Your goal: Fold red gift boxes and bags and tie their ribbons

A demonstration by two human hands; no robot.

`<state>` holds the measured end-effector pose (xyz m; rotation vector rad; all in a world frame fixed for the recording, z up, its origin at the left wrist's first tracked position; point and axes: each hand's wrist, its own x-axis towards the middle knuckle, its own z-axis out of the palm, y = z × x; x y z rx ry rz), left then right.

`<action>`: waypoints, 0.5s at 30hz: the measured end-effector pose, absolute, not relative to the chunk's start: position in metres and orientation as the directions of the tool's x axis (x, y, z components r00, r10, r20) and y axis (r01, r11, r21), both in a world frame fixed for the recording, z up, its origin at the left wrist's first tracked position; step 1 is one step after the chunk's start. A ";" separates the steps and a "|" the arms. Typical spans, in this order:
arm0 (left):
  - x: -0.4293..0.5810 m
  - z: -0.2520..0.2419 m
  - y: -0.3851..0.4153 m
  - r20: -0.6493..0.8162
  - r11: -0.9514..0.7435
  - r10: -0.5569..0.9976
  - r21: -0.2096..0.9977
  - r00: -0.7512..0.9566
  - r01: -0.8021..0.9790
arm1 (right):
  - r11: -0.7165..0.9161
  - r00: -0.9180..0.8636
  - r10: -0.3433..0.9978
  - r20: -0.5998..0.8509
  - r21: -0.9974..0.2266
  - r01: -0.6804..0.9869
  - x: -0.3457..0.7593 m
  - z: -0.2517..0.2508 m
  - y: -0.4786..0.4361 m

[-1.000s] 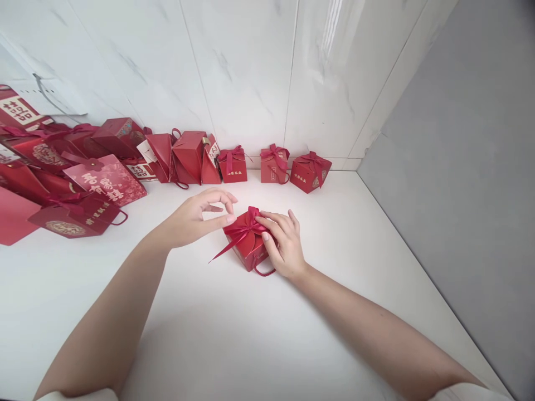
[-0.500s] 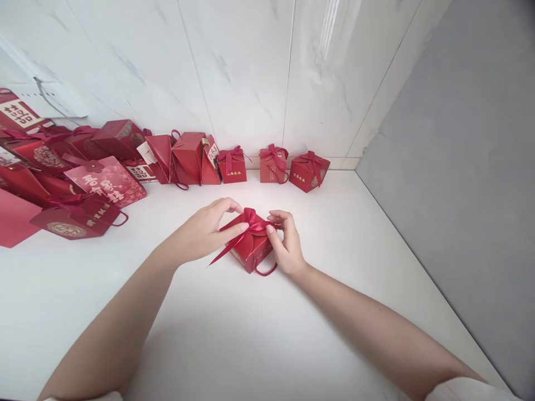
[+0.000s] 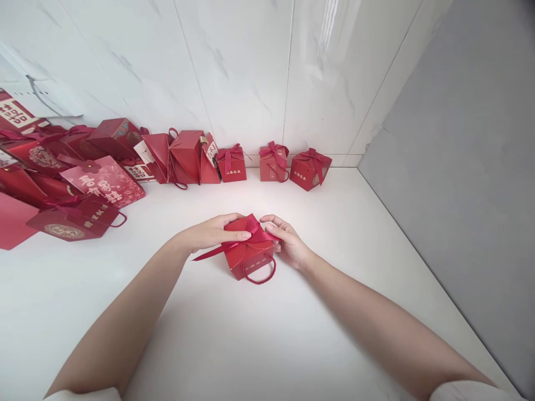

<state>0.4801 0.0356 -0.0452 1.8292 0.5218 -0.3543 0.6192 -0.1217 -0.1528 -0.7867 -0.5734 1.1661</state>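
Observation:
A small red gift box (image 3: 247,257) stands on the white table in front of me, with folded flaps on top and gold characters on its side. A dark red ribbon (image 3: 253,225) is tied over its top; one tail stretches out to the left. My left hand (image 3: 213,231) grips the box: its thumb presses on the ribbon knot and its fingers go behind the box, partly hidden. At the box's right side, my right hand (image 3: 289,243) pinches the other ribbon tail between thumb and fingers. The box's twisted cord handle (image 3: 267,276) hangs toward me.
Against the tiled wall stand three ribboned red boxes (image 3: 232,166), (image 3: 273,164), (image 3: 310,169). A crowd of red gift boxes (image 3: 75,214) and a pink floral box (image 3: 104,181) fills the left side. A grey panel (image 3: 460,184) bounds the table at right.
The gift box has turned, so its lettered side and cord handle now face me more. My left hand has lowered its fingers behind the box; my right hand still holds the ribbon tail.

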 end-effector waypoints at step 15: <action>0.477 -0.047 0.040 -0.502 -0.235 0.129 0.822 0.855 0.519 | 0.031 0.025 1.000 0.019 -0.743 -0.669 0.630 -0.154 -0.124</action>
